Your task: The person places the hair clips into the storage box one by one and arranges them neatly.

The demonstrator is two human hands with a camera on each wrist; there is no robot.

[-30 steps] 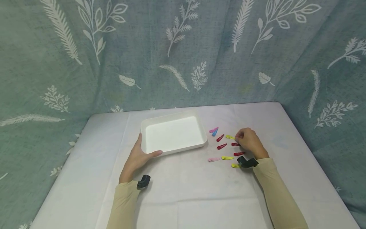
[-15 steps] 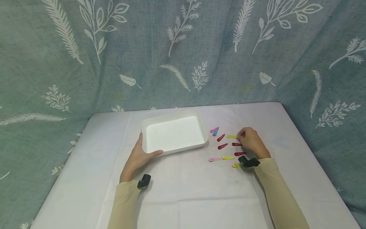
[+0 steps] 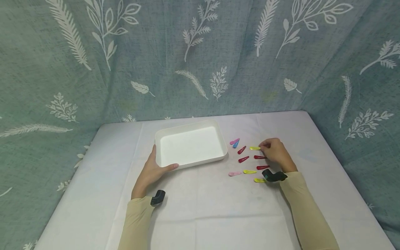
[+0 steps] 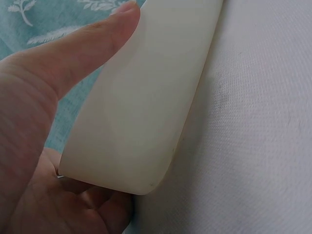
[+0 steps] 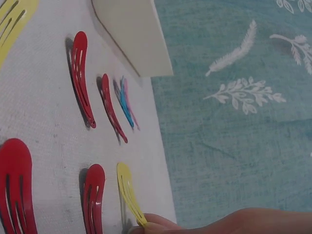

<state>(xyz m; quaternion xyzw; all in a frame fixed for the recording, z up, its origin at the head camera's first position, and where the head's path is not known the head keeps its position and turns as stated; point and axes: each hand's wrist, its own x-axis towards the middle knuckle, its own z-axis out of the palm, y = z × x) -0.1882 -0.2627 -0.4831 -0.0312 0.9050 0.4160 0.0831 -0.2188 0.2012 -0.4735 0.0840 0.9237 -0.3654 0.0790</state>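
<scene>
My left hand [image 3: 152, 172] grips the near left corner of a white rectangular tray [image 3: 215, 159], thumb over the near rim. In the left wrist view the fingers curl under the tray's end wall [image 4: 141, 107]. At the right, my right hand [image 3: 275, 151] pinches the narrow end of a yellow snap hair clip [image 3: 255, 148] between thumb and fingertips. The right wrist view shows that yellow clip [image 5: 127, 187] tilted, its wide end pointing away from the fingers. Red hair clips [image 3: 259, 157] lie just beside and below this hand.
More hair clips lie between the tray and the right arm: red [image 3: 243, 159], yellow [image 3: 249, 172], pink [image 3: 235, 174], and a blue one [image 3: 236, 143] overlapping a pink one. A patterned teal curtain [image 3: 200, 86] stands behind the white-covered table [image 3: 200, 208].
My right hand has drawn slightly back and right, and the pinched yellow clip has shifted a little with it. My left hand keeps its grip on the tray.
</scene>
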